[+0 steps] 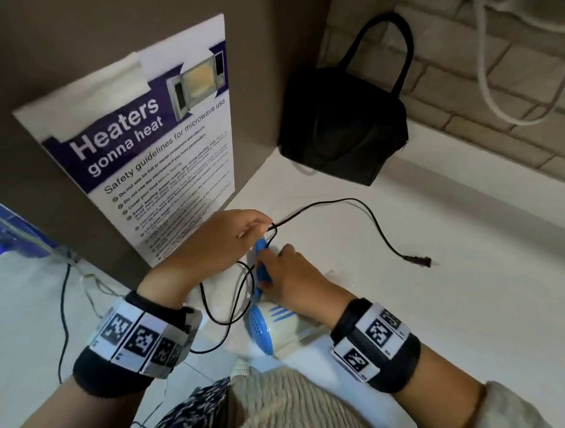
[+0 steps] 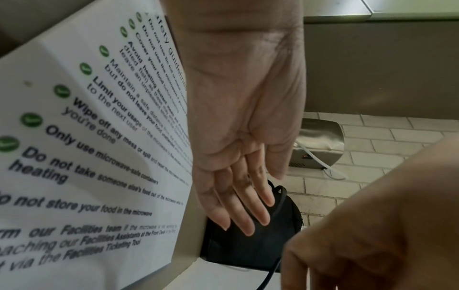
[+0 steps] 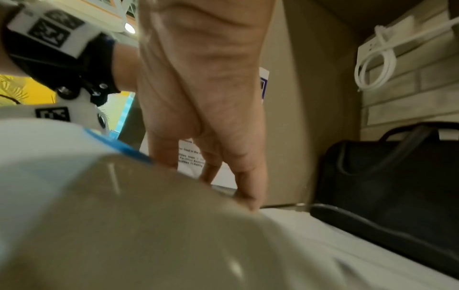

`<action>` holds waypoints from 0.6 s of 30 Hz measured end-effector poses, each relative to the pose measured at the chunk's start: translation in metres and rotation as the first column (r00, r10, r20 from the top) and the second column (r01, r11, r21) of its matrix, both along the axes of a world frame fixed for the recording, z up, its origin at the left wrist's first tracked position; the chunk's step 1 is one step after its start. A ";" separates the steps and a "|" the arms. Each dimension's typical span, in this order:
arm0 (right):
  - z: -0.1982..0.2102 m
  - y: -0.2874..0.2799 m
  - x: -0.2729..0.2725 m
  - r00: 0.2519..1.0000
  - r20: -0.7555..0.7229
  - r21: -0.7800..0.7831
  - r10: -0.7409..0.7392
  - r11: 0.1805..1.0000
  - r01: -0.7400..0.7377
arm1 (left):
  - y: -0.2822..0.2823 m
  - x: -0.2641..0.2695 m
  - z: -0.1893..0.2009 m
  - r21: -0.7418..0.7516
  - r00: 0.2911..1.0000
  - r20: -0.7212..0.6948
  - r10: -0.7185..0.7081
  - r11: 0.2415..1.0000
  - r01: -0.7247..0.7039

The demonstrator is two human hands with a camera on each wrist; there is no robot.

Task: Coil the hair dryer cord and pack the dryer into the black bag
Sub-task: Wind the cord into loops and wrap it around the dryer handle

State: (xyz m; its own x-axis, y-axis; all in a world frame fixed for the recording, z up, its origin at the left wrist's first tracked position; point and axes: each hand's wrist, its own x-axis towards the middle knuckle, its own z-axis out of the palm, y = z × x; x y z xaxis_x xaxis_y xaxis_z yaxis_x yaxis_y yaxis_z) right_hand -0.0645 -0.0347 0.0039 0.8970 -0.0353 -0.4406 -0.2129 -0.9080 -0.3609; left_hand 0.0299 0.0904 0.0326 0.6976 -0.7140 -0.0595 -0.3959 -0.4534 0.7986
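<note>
The white and blue hair dryer [image 1: 279, 329] lies on the white counter [image 1: 454, 320] in front of me. My right hand [image 1: 286, 268] grips its blue handle, thumb on one side and fingers on the other; in the right wrist view the dryer body [image 3: 124, 215] fills the foreground below that hand [image 3: 211, 108]. The black cord [image 1: 364, 211] runs loose across the counter to its plug [image 1: 417, 261], with another loop hanging off the counter edge. My left hand [image 1: 243, 234] has straight fingers [image 2: 246, 215], their tips at the cord beside the handle. The black bag [image 1: 342, 125] stands upright in the far corner.
A microwave safety poster [image 1: 150, 138] leans on the wall panel just left of my hands. A white cable [image 1: 491, 88] hangs on the brick wall behind the bag. Another thin black cable [image 1: 62, 317] trails on the floor at the left.
</note>
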 end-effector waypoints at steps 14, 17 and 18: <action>-0.007 -0.020 0.016 0.915 -0.090 0.277 -0.394 0.872 0.403 | -0.006 -0.017 0.004 0.152 0.983 -0.161 -0.084 0.982 0.109; 0.003 -0.033 0.011 0.892 -0.074 0.310 -0.446 0.840 0.446 | -0.006 -0.028 0.008 0.373 0.936 -0.272 -0.225 0.872 0.318; 0.007 -0.037 0.010 0.886 -0.065 0.325 -0.459 0.830 0.454 | -0.007 -0.032 0.009 0.409 0.920 -0.304 -0.246 0.839 0.359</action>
State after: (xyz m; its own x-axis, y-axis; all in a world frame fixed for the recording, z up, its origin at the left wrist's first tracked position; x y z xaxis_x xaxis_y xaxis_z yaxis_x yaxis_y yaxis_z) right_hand -0.0549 -0.0716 0.0111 0.8205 -0.3013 -0.4859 -0.5667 -0.5410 -0.6214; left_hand -0.0026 0.0831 0.0412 0.3764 -0.7414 -0.5555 -0.4043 -0.6709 0.6216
